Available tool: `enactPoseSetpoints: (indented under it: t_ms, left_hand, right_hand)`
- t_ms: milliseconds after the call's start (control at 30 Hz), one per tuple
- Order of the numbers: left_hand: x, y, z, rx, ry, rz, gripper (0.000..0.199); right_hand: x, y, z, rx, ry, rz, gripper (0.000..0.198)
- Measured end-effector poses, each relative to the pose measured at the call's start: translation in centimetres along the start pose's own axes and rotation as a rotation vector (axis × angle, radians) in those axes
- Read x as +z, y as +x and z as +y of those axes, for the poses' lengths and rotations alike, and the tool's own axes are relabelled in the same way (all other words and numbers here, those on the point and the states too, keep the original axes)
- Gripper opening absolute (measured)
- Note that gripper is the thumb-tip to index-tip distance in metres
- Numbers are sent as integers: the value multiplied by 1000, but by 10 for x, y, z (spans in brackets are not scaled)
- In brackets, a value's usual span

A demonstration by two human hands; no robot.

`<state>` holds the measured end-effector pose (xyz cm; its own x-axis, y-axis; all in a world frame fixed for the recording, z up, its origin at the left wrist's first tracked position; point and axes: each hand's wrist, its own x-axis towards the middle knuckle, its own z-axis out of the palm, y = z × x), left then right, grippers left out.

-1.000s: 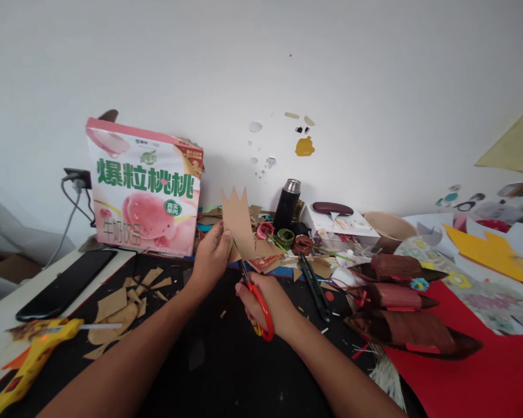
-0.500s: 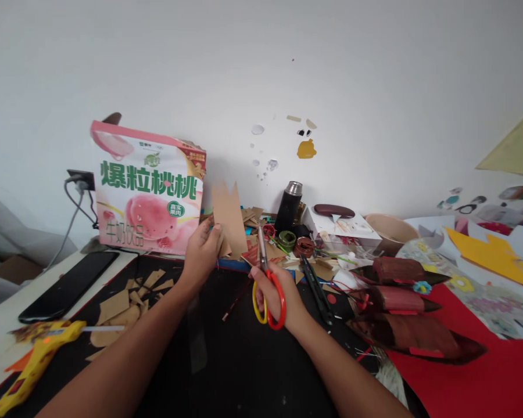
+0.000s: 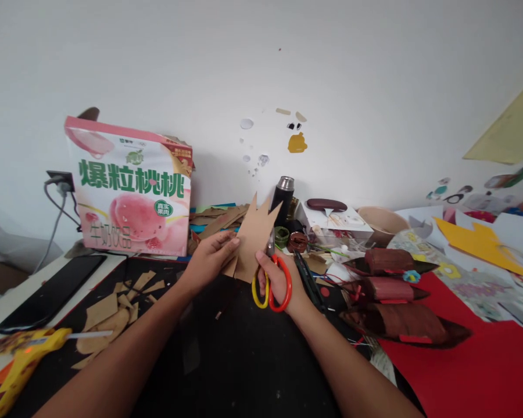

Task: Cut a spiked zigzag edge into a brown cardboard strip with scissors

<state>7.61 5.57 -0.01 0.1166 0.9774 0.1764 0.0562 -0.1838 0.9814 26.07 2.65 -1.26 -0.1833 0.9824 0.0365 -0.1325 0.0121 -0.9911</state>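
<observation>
A piece of brown cardboard (image 3: 253,238) with pointed spikes cut along its top stands upright over the black mat. My left hand (image 3: 213,257) pinches its left edge, and another cardboard bit shows just below the fingers. In my right hand (image 3: 281,278) are scissors (image 3: 286,284) with one red and one yellow handle loop. Their blades point up and lie close to the cardboard's right edge, mostly hidden behind it, so I cannot tell whether they are apart.
Cardboard scraps (image 3: 108,319), a yellow glue gun (image 3: 30,354) and a black phone (image 3: 52,293) lie left. A pink carton (image 3: 133,191) stands behind. Rightward are a utility knife (image 3: 309,281), a black flask (image 3: 283,200) and brown boat-shaped models (image 3: 403,322) by red paper (image 3: 470,371).
The cardboard has moved right and tilted, now showing more spikes, its lower right near my right hand. The scissors' blades have gone from in plain sight to mostly behind it. The view has shifted slightly.
</observation>
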Motion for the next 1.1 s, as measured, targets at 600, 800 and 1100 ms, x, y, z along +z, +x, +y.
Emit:
enactPoseSetpoints:
  t_ms: [600, 800, 1100]
  left_hand:
    - [-8, -2, 15, 16, 206, -369, 37]
    - [-17, 0, 8, 33, 277, -452, 32]
    - [-32, 16, -22, 94, 573, -15, 41]
  right_hand:
    - [-4, -1, 0, -124, -41, 148, 42]
    - [-4, -5, -2, -195, -76, 186, 40]
    - [-14, 1, -18, -196, 76, 279, 47]
